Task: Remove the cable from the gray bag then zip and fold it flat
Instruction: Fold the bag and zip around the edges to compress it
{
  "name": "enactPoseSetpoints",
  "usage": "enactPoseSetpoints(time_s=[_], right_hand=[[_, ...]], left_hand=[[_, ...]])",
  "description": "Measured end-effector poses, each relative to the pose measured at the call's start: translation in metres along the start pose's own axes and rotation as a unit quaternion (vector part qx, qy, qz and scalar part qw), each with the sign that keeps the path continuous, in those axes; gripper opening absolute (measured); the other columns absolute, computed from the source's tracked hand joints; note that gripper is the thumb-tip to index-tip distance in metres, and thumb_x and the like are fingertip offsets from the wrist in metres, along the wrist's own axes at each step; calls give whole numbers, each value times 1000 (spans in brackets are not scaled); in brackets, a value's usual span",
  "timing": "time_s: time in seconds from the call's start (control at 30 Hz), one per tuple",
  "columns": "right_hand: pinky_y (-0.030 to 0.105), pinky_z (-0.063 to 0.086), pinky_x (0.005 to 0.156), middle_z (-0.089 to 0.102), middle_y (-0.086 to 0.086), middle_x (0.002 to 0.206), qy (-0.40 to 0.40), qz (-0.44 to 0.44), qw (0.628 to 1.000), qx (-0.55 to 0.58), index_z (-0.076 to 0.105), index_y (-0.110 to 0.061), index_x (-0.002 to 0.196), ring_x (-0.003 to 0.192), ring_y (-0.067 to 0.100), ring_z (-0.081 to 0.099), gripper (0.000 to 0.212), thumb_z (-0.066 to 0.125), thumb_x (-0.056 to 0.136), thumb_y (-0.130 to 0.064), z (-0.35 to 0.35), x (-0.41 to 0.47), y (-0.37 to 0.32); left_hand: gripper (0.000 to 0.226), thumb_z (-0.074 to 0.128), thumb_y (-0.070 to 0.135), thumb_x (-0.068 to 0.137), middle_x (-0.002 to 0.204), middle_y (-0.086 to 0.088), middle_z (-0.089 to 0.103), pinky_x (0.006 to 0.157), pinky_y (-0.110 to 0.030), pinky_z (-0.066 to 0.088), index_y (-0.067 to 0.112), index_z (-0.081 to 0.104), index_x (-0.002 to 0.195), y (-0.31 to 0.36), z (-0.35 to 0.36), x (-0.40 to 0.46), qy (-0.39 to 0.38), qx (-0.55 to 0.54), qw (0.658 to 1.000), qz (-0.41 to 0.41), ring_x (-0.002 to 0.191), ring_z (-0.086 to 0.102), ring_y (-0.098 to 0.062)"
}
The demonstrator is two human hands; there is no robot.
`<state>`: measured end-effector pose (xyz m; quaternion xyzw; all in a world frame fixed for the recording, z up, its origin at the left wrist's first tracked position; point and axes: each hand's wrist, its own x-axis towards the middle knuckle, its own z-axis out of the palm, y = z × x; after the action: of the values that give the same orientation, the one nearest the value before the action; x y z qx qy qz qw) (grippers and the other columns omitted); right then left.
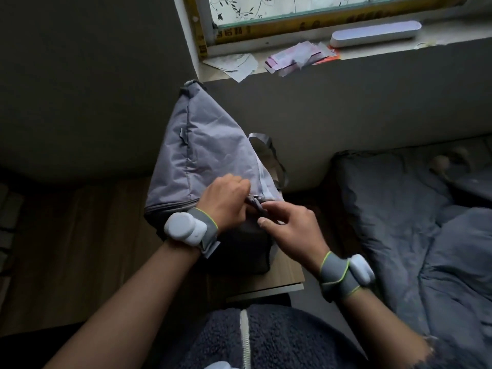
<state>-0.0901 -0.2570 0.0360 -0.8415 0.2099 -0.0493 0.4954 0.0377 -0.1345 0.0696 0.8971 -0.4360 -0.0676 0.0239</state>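
Both hands met at the near end of the gray bag [207, 153]. My left hand [226, 201] was curled tight onto the fabric right at the end of the zipper line, fingers folded under so their tips were hidden. My right hand [290, 230] sat just at four o'clock from it, thumb and forefinger pinched on the small dark zipper pull [257, 206], the other fingers loosely bent. The two hands were almost touching.

That bag stood on the wooden table [282, 272], tilted away from me toward twelve o'clock, its far end peaking near the window ledge [372, 53]. One gray strap [271, 153] looped out from its side at two o'clock of my hands. The bag's darker base rested close to the table's near edge. I could not tell whether the zipper was fully shut, and I saw no cable anywhere.

Each wrist wore a gray band with a white tracker [185, 227]. Dark bedding [415, 222] lay at three o'clock, well apart from the bag. On the ledge at twelve to one o'clock lay scattered papers [298, 58] and a long white bar [375, 37].
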Motion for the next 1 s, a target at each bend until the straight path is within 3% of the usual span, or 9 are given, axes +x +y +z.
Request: enactPoseSetpoints(time_s=[0.13, 0.27, 0.37, 0.5, 0.6, 0.67, 0.83, 0.9, 1.0], right_hand=[[27, 51, 90, 72, -9, 109, 10, -51, 998, -31, 69, -26, 115, 103, 7, 65, 42, 75, 74, -32, 13, -1, 1], [32, 51, 80, 73, -3, 97, -41, -50, 997, -52, 69, -23, 105, 94, 17, 66, 33, 75, 73, -31, 31, -4, 13], [22, 43, 67, 71, -4, 83, -70, -61, 995, -32, 71, -21, 96, 81, 9, 64, 26, 76, 73, -31, 39, 10, 25], [11, 39, 62, 70, -8, 85, -102, -43, 994, -11, 65, -28, 101, 77, 1, 58, 39, 76, 68, -46, 59, 14, 44], [28, 48, 62, 70, -3, 87, -146, 30, 984, -99, 61, -25, 94, 79, 17, 63, 46, 70, 67, -62, 76, 9, 64], [40, 53, 65, 71, 7, 85, -162, 80, 979, -92, 64, -17, 87, 81, 29, 65, 43, 71, 71, -56, 81, 11, 67], [40, 50, 55, 69, 7, 62, 3, 57, 998, 7, 71, -14, 77, 61, 19, 64, 9, 68, 70, -19, 50, 36, 43], [37, 49, 56, 64, 8, 58, 59, 17, 996, -69, 69, -20, 79, 63, 22, 63, 24, 54, 60, -17, 22, 47, 32], [37, 50, 62, 72, 13, 79, 154, -44, 955, -248, 75, -27, 89, 73, 38, 66, 42, 50, 55, -24, -17, 63, 25]], left_hand=[[13, 59, 16, 71, 89, -10, 64, 74, -37, 45, 15, 58, 85, -5, -6, 6, 9, -83, 996, -24, 88, 57, -32], [15, 70, 24, 69, 83, -8, 66, 67, -31, 40, 17, 61, 79, -4, -9, 1, 2, -101, 995, -9, 82, 60, -30], [13, 71, 20, 67, 79, -7, 68, 64, -30, 40, 15, 65, 78, -2, -14, -1, 8, -85, 996, 7, 79, 62, -31], [10, 70, 16, 68, 75, -8, 68, 65, -33, 43, 13, 66, 76, -11, -28, -11, 36, -101, 994, -5, 76, 63, -31], [12, 76, 15, 66, 69, -6, 67, 61, -32, 44, 11, 66, 72, -8, -56, -7, 118, -135, 984, 9, 67, 62, -25], [15, 78, 17, 64, 64, -1, 64, 58, -28, 41, 14, 64, 69, 2, -76, 4, 180, -147, 972, 30, 61, 57, -18], [23, 82, 28, 62, 61, 9, 55, 57, -20, 40, 18, 63, 69, -3, -101, 18, 288, -240, 927, 0, 59, 49, -6], [26, 83, 30, 62, 61, 5, 56, 57, -17, 39, 17, 61, 70, -13, -100, 14, 325, -281, 902, -33, 59, 49, -2], [31, 82, 34, 64, 62, 2, 58, 58, -17, 41, 17, 57, 72, -32, -86, 8, 335, -317, 884, -75, 59, 49, -1]])
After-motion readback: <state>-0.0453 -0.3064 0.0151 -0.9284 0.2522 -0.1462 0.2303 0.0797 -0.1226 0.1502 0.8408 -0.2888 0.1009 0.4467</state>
